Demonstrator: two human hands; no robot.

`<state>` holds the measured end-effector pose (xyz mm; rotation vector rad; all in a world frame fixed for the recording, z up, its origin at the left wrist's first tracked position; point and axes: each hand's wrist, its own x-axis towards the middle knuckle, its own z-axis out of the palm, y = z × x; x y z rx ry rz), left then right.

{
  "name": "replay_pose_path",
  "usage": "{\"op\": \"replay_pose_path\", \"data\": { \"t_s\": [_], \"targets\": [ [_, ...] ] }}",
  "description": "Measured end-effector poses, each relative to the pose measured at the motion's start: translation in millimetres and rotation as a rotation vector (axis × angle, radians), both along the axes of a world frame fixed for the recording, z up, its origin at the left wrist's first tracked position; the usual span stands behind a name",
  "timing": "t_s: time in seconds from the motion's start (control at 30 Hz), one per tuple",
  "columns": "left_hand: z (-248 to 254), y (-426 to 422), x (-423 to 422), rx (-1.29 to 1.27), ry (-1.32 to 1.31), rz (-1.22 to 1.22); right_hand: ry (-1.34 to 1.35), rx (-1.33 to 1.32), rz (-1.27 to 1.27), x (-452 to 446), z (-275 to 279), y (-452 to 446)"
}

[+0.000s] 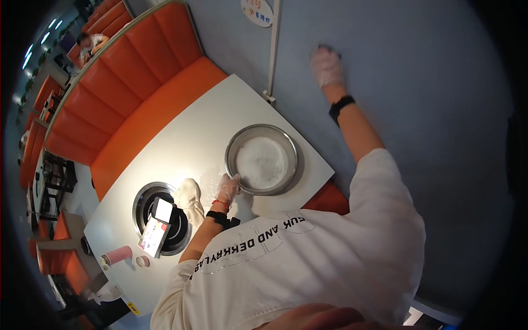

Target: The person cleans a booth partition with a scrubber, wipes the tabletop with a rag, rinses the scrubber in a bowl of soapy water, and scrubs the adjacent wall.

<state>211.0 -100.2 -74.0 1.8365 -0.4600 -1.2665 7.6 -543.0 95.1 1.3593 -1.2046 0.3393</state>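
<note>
My left hand (227, 188), in a clear plastic glove, grips the near-left rim of a round metal basin (293, 144). Whitish, foamy water (261, 162) fills the bottom of the basin, which stands on the white table. My right hand (326, 69), gloved too, is stretched out against the blue-grey wall (418, 71). Its fingers are closed round a small dark item (329, 48), mostly hidden and too blurred to name. Left of my left hand lies a crumpled off-white cloth-like thing (190, 199).
Set into the white table (176, 143) is a round dark cooker (184, 231), with a tablet-like stand (154, 234) over it. A pink cylinder (118, 255) and small cup (143, 261) are nearby. An orange booth seat (159, 104) borders the table. Another person (91, 47) sits far left.
</note>
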Motion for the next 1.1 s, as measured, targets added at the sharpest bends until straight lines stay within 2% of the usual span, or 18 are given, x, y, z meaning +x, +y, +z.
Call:
{"op": "replay_pose_path", "data": {
  "t_s": [0.03,0.1,0.17,0.2,0.27,0.33,0.4,0.47,0.53,0.6,0.7,0.77,0.87,0.93,0.97,1.03,1.07,1.1],
  "targets": [
    [0,1,0,0.005,0.006,0.008,-0.117,0.078,0.013,-8,-51,-8],
    [11,2,-1,0.003,0.038,0.014,-0.662,0.792,0.613,-25,-106,-8],
    [9,6,1,-0.017,0.032,0.023,-0.464,0.968,0.470,-21,-93,19],
    [-1,5,3,-0.042,0.013,0.030,-0.262,0.986,0.385,-13,-68,32],
    [-21,2,6,-0.031,-0.134,0.023,-0.142,0.850,0.389,5,-6,47],
    [-35,-4,10,0.032,-0.394,0.004,-0.171,0.594,0.536,20,61,50],
    [-23,-9,10,-0.003,-0.449,0.002,-0.279,0.346,0.792,25,119,45],
    [-19,-14,12,-0.029,-0.427,0.011,-0.335,0.304,0.865,31,141,36],
    [-25,-18,15,-0.044,-0.328,0.033,-0.340,0.415,0.748,40,108,11],
    [-38,-15,19,-0.093,-0.347,0.026,-0.265,0.556,0.540,41,24,-14],
    [-49,-9,24,-0.127,-0.263,0.018,-0.027,0.926,0.285,27,-25,37],
    [-59,-2,26,-0.127,-0.181,0.015,-0.467,0.946,0.467,13,-84,44],
    [-33,3,26,-0.087,-0.061,-0.021,0.007,0.948,0.374,21,-94,20],
    [-4,3,17,-0.122,0.026,0.016,-0.149,0.702,0.466,41,-9,26],
    [4,0,15,-0.139,0.072,0.037,0.186,0.066,0.113,46,15,5],
    [-12,-4,21,-0.169,0.001,-0.012,0.283,-0.226,0.254,40,76,-1],
    [-21,-3,25,-0.177,-0.034,-0.028,0.041,0.146,0.736,37,101,6],
    [-28,-1,27,-0.180,-0.029,-0.004,0.215,-0.125,0.492,35,83,4]
  ]
}}
